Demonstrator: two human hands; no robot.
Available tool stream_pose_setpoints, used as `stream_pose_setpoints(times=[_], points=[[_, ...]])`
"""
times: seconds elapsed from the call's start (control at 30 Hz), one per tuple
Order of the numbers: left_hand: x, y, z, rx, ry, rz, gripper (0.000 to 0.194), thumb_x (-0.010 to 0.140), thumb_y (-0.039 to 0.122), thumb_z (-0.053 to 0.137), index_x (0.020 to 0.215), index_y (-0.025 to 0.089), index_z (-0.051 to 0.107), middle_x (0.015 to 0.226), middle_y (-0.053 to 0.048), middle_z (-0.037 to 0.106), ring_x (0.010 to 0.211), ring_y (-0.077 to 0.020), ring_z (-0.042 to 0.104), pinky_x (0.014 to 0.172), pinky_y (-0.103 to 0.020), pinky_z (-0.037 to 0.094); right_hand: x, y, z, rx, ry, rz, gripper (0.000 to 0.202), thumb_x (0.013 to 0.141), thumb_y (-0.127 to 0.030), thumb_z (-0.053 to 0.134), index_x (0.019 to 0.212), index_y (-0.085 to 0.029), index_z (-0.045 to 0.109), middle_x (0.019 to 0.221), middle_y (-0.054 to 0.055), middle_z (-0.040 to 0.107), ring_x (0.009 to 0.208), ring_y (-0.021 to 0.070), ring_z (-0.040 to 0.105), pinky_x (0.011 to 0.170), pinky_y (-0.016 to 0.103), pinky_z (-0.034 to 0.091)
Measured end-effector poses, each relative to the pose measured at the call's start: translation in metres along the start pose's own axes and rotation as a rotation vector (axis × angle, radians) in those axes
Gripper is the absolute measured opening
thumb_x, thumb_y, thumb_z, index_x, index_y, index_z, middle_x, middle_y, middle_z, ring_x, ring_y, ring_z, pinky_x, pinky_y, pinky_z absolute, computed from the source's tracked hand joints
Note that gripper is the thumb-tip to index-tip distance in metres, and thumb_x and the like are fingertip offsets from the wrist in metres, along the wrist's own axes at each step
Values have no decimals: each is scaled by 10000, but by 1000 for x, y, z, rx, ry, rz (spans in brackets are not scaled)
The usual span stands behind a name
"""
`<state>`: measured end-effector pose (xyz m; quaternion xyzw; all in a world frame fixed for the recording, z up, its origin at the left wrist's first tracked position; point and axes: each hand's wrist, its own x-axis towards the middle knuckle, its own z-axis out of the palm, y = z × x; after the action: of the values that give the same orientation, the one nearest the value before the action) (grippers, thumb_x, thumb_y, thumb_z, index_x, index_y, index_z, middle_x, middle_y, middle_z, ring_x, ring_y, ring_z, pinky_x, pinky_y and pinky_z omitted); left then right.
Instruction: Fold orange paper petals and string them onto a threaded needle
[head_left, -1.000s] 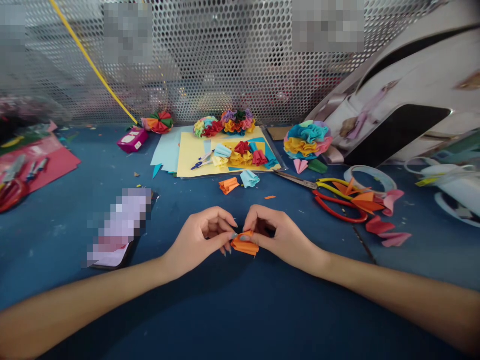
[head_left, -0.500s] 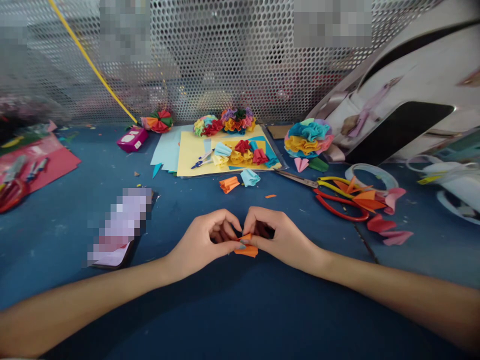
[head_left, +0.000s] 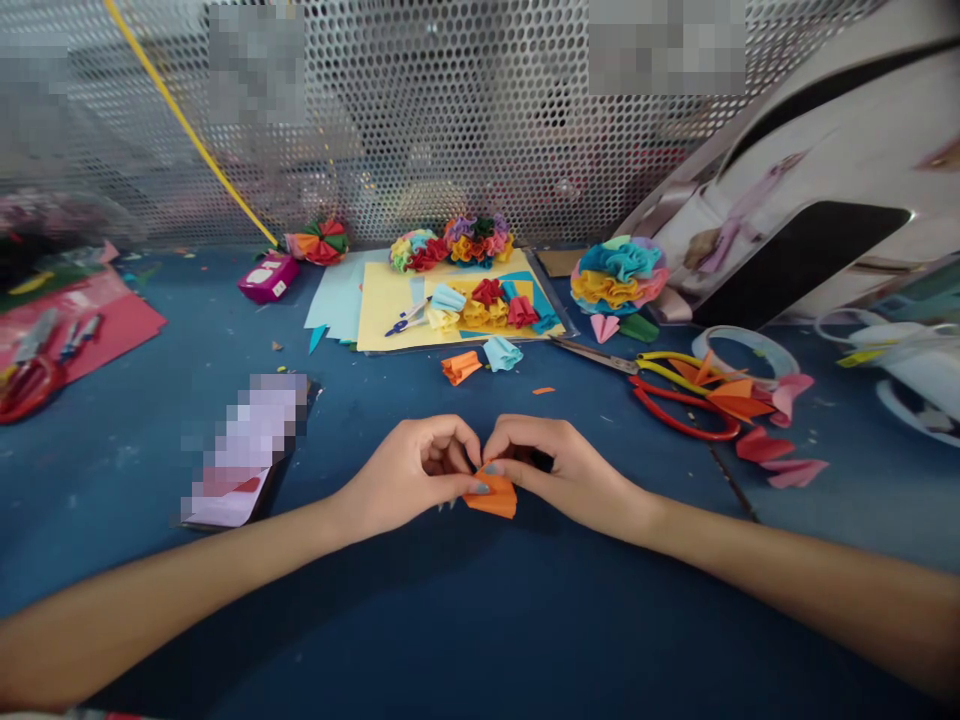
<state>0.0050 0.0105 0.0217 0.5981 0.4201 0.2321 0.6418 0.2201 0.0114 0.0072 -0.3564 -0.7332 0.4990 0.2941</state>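
Both hands pinch one small piece of folded orange paper (head_left: 495, 496) low over the blue table. My left hand (head_left: 420, 465) grips its left side between thumb and fingers. Thumb and fingertips of my right hand (head_left: 559, 465) close on its upper edge, close beside the left fingertips. Beyond the hands lie a pleated orange paper piece (head_left: 461, 367) and a light blue one (head_left: 502, 353). Several red, yellow and blue pleated pieces rest on a yellow sheet (head_left: 382, 300).
A phone (head_left: 247, 450) lies left of my hands. Red-handled scissors (head_left: 686, 415), a tape roll (head_left: 746, 350) and cut petals are at the right. Paper flowers (head_left: 619, 275), a purple box (head_left: 268, 278) and a white bag (head_left: 847, 150) stand near the mesh (head_left: 450, 120).
The right thumb has shifted slightly up and left on the orange paper, and more of the paper's surface now shows below the fingertips. Both hands still hold it.
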Motion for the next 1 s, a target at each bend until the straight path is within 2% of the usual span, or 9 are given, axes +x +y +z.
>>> stream_pose_setpoints(times=[0.2, 0.37, 0.57, 0.67, 0.8, 1.0], points=[[-1, -1, 1, 24, -30, -6, 161, 790, 177, 768, 846, 156, 618, 690, 29, 652, 616, -90, 620, 610, -200, 483, -2, -2, 0, -30, -48, -87, 168, 970, -218, 574, 813, -189, 623, 780, -10, 540, 620, 100, 471, 575, 242, 382], [-3, -1, 5, 40, 8, 9, 104, 810, 200, 747, 828, 142, 663, 705, 11, 667, 624, -92, 625, 612, -198, 492, -3, -1, 2, -45, -30, -85, 215, 982, -228, 566, 771, -185, 564, 730, -27, 501, 601, 92, 440, 551, 233, 356], [-2, -2, 6, 49, 42, 41, 182, 825, 204, 720, 701, 130, 609, 638, 26, 621, 580, -67, 587, 568, -165, 457, -4, 3, 4, -57, 15, -135, 197, 964, -210, 620, 780, -185, 554, 760, -32, 508, 598, 77, 459, 546, 207, 388], [-3, -2, 5, 31, 31, 40, 181, 820, 213, 721, 701, 127, 614, 663, 13, 644, 595, -74, 609, 578, -167, 473, -6, 5, 3, -102, 100, -235, 102, 934, -167, 666, 876, -192, 586, 861, -4, 549, 650, 87, 512, 580, 206, 454], [-4, -2, 5, 42, 21, 31, 154, 808, 210, 723, 720, 125, 629, 668, 12, 655, 587, -69, 609, 573, -162, 474, -7, 5, 2, -229, 164, -427, 78, 930, -147, 687, 939, -204, 634, 905, 22, 563, 773, 125, 578, 673, 238, 510], [-2, -3, 5, 65, 32, 30, 133, 794, 196, 721, 721, 126, 635, 657, 18, 653, 577, -66, 600, 569, -157, 474, -6, 5, 2, -271, 177, -460, 77, 934, -142, 684, 969, -203, 653, 913, 22, 566, 789, 124, 595, 702, 241, 522]])
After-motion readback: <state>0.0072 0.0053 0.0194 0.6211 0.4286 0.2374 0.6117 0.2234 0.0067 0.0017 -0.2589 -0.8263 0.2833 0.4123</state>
